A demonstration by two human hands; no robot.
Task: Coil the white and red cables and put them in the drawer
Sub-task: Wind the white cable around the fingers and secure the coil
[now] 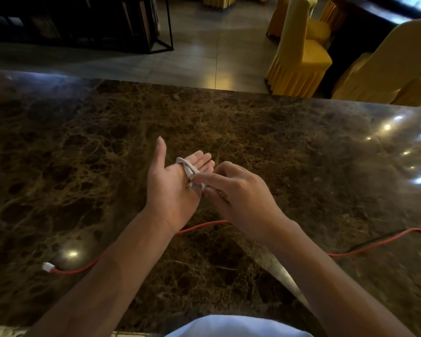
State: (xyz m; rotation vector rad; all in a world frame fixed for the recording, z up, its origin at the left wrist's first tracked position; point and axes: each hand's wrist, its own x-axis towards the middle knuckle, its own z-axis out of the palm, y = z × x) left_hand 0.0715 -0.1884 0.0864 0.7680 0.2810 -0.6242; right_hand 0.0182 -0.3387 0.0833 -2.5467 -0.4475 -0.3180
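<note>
- Loops of thin white rubbery cable (pixel 189 169) sit wound across the flat, upturned left hand (pixel 174 188), fingers extended and close together, thumb raised apart.
- Fingertips (pixel 201 179) of the right hand (pixel 238 195) pinch the cable's loose end at the palm; if that pinch slackens, the springy turns would likely unwind off the open fingers.
- Long matte red cable (pixel 204 224) lies uncoiled on the counter beneath both forearms, its white plug (pixel 48 266) near the left; a moving arm could snag it and drag it off the edge.
- Polished brown veined marble countertop (pixel 301 154) looks slick and glossy, so a dropped coil could slide.
- No drawer is visible.
</note>
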